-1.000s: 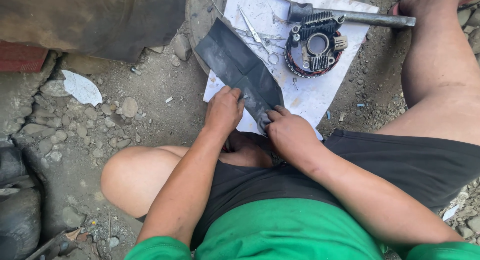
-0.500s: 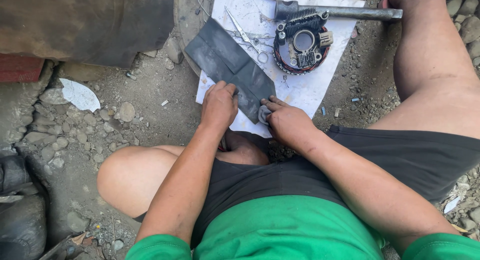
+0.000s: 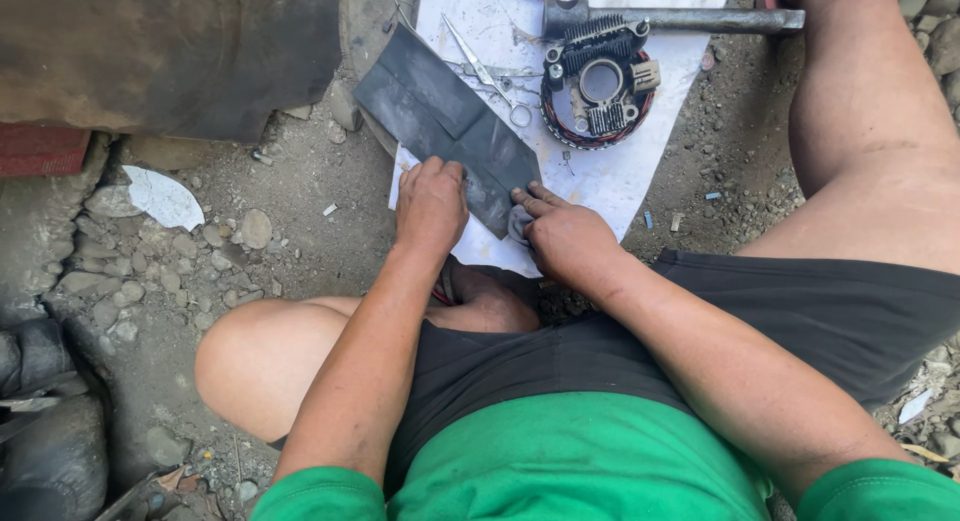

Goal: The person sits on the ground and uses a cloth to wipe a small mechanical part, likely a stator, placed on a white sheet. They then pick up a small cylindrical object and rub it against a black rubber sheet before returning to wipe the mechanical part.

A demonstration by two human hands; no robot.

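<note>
Left hand: the left hand (image 3: 432, 203) lies palm-down on the near end of the dark grey flat strip of rubber sheet (image 3: 445, 123), fingers spread and pressing it flat; pressing, not clasping.
Right hand: the right hand (image 3: 560, 231) sits at about 3 o'clock from the left, fingertips on the strip's near right corner; a small grey wad shows under the fingers, but I cannot tell whether it is gripped.
Rubber strip: it lies diagonally, running from both hands toward 11 o'clock, its near half on the white sheet of paper (image 3: 610, 181) and its far end over the paper's edge.
Around it: thin steel scissors (image 3: 490, 76) lie just beyond the strip at 1 o'clock; the round black rectifier part with copper windings (image 3: 598, 86) sits at 2 o'clock; a grey metal hammer (image 3: 680, 19) lies across the paper's top edge.
Progress: judging by its uncut outline and the scissors lying untouched, the strip looks merely laid out and held down; any cutting or shaping appears not yet begun.
Change: compared with half a second ago, the hands and the strip keep the same arrangement; only the view has shifted a little, and the strip appears flatter.
</note>
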